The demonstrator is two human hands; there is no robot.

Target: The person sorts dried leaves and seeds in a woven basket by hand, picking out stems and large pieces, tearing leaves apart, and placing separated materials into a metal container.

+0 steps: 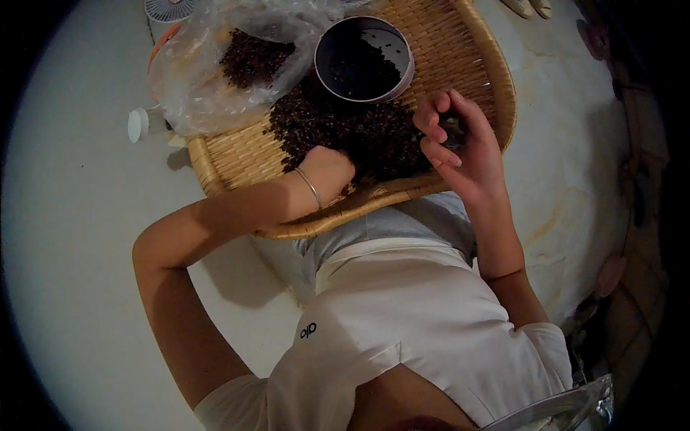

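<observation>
Small dark dried pieces (345, 133) lie in a heap on a woven wicker tray (237, 154) across my lap. My left hand (327, 172), with a thin bracelet at the wrist, rests curled at the near left edge of the heap; its fingertips are hidden. Above the heap's right side, my right hand (463, 144) is raised with its fingers loosely bent and apart, and I see nothing held in it. Behind the heap, a round container (402, 82) stands tilted, its open top showing more dark pieces inside.
A clear plastic bag (194, 93) with more dark pieces lies over the tray's far left. A white round lid-like object (138, 126) sits on the pale floor beside it. A small fan (169, 8) is at the top left, and footwear (528, 7) shows at the top right.
</observation>
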